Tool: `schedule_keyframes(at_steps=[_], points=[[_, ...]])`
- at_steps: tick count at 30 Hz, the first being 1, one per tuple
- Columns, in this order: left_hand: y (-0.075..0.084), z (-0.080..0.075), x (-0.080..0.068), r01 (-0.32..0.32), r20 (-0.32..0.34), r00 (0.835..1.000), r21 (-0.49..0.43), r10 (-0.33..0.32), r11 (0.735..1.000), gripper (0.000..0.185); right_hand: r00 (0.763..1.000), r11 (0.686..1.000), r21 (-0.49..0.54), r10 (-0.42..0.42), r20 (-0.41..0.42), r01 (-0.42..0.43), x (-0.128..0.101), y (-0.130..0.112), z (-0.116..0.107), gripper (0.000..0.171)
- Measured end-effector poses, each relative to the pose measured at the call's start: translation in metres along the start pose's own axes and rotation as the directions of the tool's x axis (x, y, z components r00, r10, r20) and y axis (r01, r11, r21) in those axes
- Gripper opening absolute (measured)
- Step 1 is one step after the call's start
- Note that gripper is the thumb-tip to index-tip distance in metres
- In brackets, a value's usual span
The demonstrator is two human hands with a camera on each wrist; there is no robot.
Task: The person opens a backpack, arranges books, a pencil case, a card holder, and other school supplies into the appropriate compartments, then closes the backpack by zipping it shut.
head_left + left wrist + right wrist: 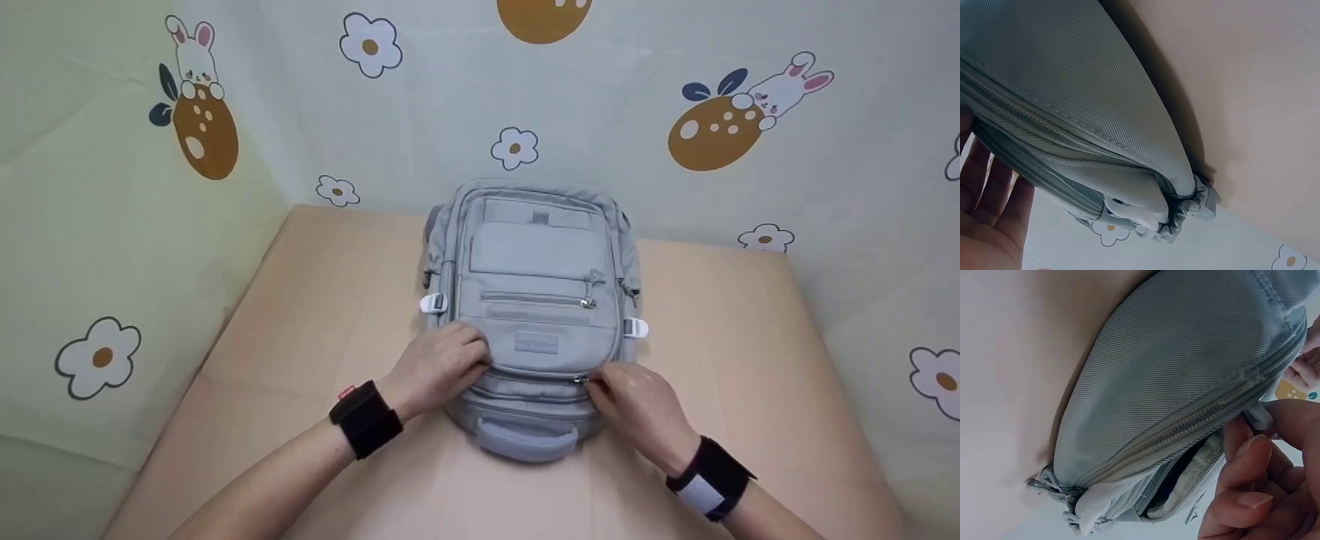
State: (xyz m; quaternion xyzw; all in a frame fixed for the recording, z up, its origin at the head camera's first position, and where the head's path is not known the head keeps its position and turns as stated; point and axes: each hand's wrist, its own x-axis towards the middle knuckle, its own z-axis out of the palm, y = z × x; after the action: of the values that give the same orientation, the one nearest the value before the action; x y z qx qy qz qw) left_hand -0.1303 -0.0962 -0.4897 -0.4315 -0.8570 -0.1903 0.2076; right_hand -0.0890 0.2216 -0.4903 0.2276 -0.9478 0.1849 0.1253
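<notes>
A grey backpack (536,251) lies front side up, its carry handle (525,442) towards me. My left hand (444,367) pinches the zipped edge (999,154) of the front compartment at its left side, thumb on one face and fingers behind. On the other side my right hand (641,401) holds a zipper pull (1258,416) between thumb and forefinger. Below that pull, in the right wrist view, the compartment opening (1176,475) gapes and shows a dark inside. A second zipper runs closed beside it.
Under the backpack is a light tan tabletop (315,300). Pale curtains (450,97) printed with rabbits and flowers stand behind and at both sides. White strap tabs (637,328) stick out from the bag's sides. Each wrist wears a black band (366,420).
</notes>
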Motion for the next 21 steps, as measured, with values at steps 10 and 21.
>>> schedule_keyframes(at_steps=[10,21], points=[[0.022,0.016,0.023,-0.042,0.064,0.997,0.018,0.041,0.999,0.004,0.994,0.998,0.005,-0.054,-0.092,0.055,-0.003,0.004,0.006,0.017],[0.042,0.029,0.046,-0.053,0.133,0.991,0.16,0.031,0.986,0.009,0.976,0.989,0.031,-0.14,-0.168,0.147,-0.004,0.007,0.005,0.019]])
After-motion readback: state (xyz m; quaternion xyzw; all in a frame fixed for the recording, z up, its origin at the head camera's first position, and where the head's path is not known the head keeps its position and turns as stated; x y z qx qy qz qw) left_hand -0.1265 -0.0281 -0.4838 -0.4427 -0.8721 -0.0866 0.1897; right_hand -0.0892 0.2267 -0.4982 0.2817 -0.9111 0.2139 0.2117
